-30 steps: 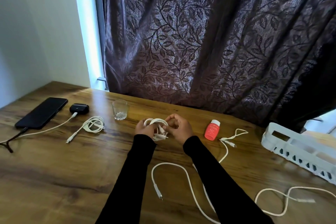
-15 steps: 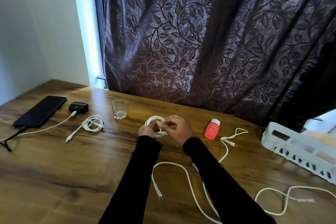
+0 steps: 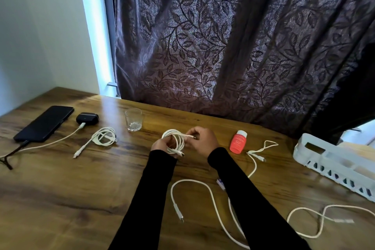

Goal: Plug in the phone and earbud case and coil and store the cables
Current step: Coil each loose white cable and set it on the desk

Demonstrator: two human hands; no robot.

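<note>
A white coiled cable [image 3: 176, 140] is held over the middle of the wooden table [image 3: 81, 189]. My left hand [image 3: 162, 146] grips the coil's lower left side. My right hand [image 3: 204, 141] pinches the cable's loose end across the top of the coil. At far left lies a black phone [image 3: 44, 123] with a dark cable in it, and beside it a black earbud case [image 3: 87, 118] with a white cable plugged in. A second coiled white cable [image 3: 104, 138] rests next to them. Loose white cables lie near me [image 3: 213, 205], at the right [image 3: 257, 153] and at the far right [image 3: 320, 221].
A small clear glass [image 3: 133, 119] stands behind the coils. A red-orange tube [image 3: 238, 141] lies right of my hands. A white slotted plastic basket [image 3: 336, 165] sits at the right edge. A dark patterned curtain [image 3: 223, 36] hangs behind the table.
My right hand has drawn the cable's end out of the coil's middle and now holds it across the top; the left hand has shifted its hold on the coil.
</note>
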